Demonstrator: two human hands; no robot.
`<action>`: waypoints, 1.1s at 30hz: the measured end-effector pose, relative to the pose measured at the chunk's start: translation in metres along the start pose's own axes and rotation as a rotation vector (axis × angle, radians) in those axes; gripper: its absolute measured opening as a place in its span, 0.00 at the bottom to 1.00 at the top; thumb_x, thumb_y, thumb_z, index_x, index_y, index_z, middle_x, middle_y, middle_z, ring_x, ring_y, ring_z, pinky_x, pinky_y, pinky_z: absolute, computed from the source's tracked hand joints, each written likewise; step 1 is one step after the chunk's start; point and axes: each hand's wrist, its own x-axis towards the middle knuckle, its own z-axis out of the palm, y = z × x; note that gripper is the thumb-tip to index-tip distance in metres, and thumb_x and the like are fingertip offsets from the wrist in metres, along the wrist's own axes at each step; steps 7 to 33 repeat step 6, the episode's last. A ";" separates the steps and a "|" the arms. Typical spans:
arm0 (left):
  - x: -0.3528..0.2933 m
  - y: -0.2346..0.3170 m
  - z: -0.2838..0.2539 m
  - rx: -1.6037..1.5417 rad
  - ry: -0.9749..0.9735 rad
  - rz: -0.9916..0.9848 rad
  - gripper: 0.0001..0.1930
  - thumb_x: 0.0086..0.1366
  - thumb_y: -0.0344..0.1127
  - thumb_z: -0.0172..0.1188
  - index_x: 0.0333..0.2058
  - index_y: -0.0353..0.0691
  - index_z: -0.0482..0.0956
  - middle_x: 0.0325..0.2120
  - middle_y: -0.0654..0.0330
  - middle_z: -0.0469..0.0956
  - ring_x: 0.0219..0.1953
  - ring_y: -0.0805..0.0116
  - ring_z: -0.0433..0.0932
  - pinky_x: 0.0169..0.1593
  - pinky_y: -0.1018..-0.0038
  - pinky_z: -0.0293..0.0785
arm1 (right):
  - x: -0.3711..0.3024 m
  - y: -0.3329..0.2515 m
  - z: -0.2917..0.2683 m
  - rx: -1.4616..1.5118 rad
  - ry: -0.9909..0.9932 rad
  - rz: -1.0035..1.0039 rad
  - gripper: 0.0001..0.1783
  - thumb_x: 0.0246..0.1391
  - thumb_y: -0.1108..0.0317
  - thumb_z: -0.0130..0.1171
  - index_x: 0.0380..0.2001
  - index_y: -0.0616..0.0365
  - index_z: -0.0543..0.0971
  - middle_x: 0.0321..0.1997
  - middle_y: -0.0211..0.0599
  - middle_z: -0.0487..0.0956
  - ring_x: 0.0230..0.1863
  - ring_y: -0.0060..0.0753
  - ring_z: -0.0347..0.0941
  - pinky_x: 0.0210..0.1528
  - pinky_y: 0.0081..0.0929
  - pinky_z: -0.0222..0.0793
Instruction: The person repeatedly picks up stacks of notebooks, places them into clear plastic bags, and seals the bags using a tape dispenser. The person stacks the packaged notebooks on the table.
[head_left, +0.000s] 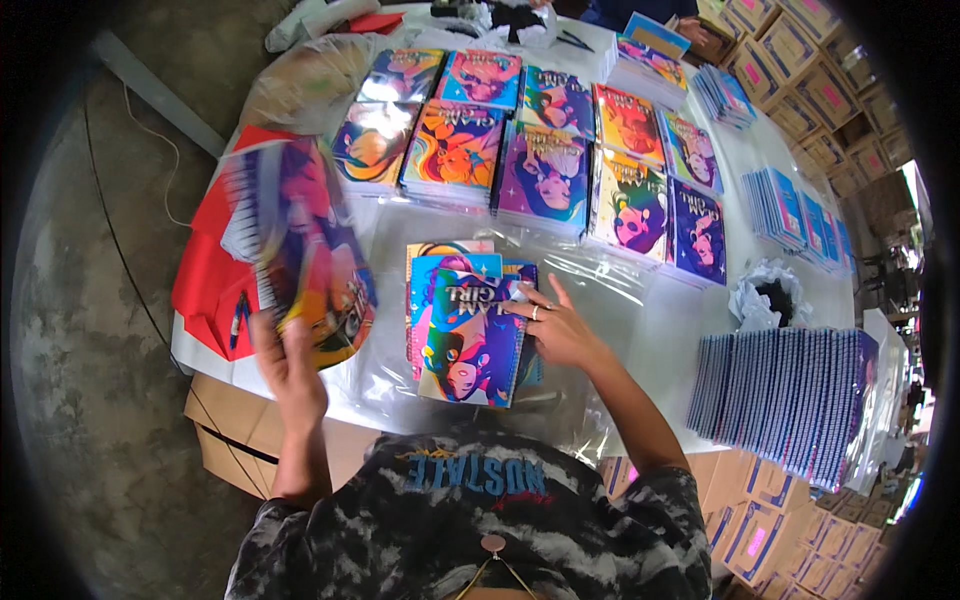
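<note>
My left hand (293, 365) grips a fanned, motion-blurred bunch of spiral notebooks (318, 235) by its lower end, lifted above the left side of the table. In front of me lies a small, uneven pile of colourful spiral notebooks (462, 345), their covers showing illustrated faces. My right hand (562, 330), with a ring on one finger, rests against the pile's right edge, fingers apart and stretched over the top notebook. Clear plastic (600, 275) lies on the table around the pile. Beneath the held bunch are a red sheet (215, 245) and a dark pen (240, 318).
Rows of stacked notebooks (545, 170) fill the table's far half. A long row of notebooks (780, 395) stands at the right, near crumpled plastic (770, 293). Blue-covered notebooks (795, 215) lie farther right. Cardboard boxes (800, 60) rise behind; another person's hand (692, 35) shows at the far side.
</note>
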 end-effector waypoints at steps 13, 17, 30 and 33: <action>-0.043 -0.040 0.017 -0.063 -0.352 -0.461 0.06 0.62 0.33 0.56 0.34 0.37 0.75 0.24 0.68 0.73 0.26 0.81 0.70 0.29 0.83 0.65 | 0.020 0.019 -0.103 0.098 0.438 0.083 0.11 0.36 0.79 0.56 0.25 0.55 0.82 0.48 0.37 0.77 0.57 0.38 0.67 0.61 0.33 0.61; -0.043 -0.040 0.017 -0.063 -0.352 -0.461 0.06 0.62 0.33 0.56 0.34 0.37 0.75 0.24 0.68 0.73 0.26 0.81 0.70 0.29 0.83 0.65 | 0.020 0.019 -0.103 0.098 0.438 0.083 0.11 0.36 0.79 0.56 0.25 0.55 0.82 0.48 0.37 0.77 0.57 0.38 0.67 0.61 0.33 0.61; -0.043 -0.040 0.017 -0.063 -0.352 -0.461 0.06 0.62 0.33 0.56 0.34 0.37 0.75 0.24 0.68 0.73 0.26 0.81 0.70 0.29 0.83 0.65 | 0.020 0.019 -0.103 0.098 0.438 0.083 0.11 0.36 0.79 0.56 0.25 0.55 0.82 0.48 0.37 0.77 0.57 0.38 0.67 0.61 0.33 0.61; -0.043 -0.040 0.017 -0.063 -0.352 -0.461 0.06 0.62 0.33 0.56 0.34 0.37 0.75 0.24 0.68 0.73 0.26 0.81 0.70 0.29 0.83 0.65 | 0.020 0.019 -0.103 0.098 0.438 0.083 0.11 0.36 0.79 0.56 0.25 0.55 0.82 0.48 0.37 0.77 0.57 0.38 0.67 0.61 0.33 0.61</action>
